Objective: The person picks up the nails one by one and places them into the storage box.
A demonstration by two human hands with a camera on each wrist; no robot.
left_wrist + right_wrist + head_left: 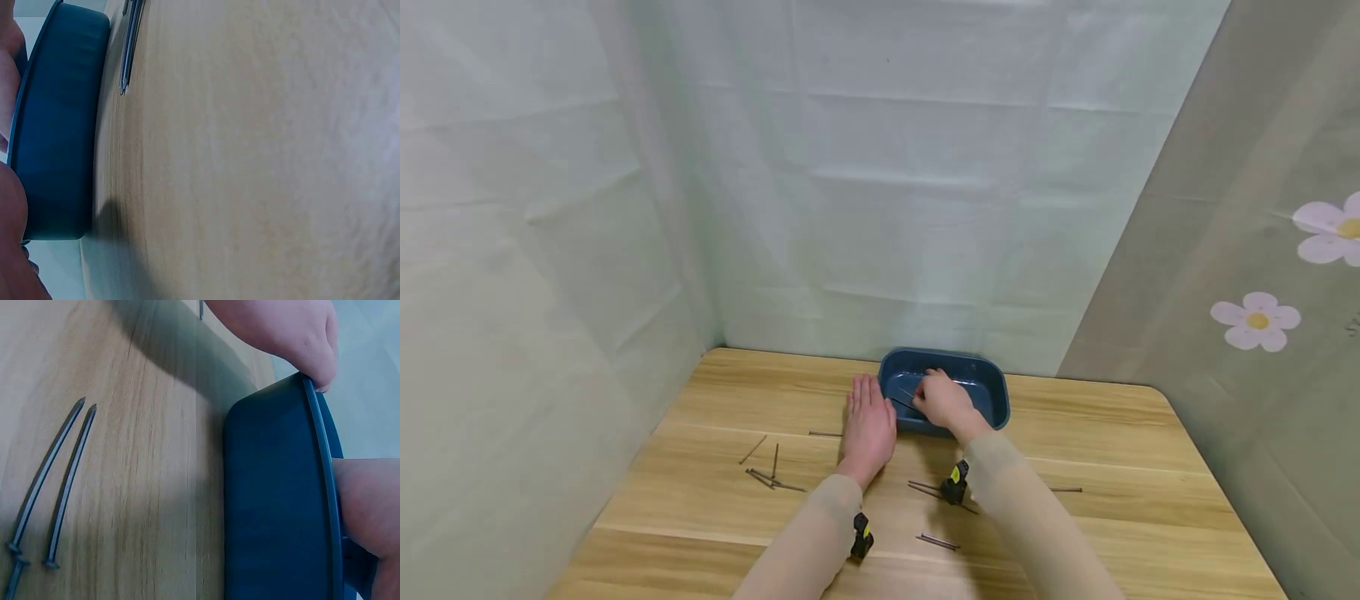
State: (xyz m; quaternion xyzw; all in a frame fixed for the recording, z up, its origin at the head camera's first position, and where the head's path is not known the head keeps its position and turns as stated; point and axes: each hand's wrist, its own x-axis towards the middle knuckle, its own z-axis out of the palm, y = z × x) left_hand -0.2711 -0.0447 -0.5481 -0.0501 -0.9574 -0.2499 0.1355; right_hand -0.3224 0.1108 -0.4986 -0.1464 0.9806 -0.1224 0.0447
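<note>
- Our left hand lay with straight fingers, touching the blue tub.
- Our right hand dipped inside it, fingers bent; we couldn't tell if they pinched anything.
- Some nails sat there beside it, seemingly done.
- More lay on the bench, left of our left hand and below our right, seemingly left.

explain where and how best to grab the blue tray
Probably grip the blue tray by the rim at its right end, coming from the right: that edge stands raised and uncovered, while the left hand is at the opposite end.
</note>
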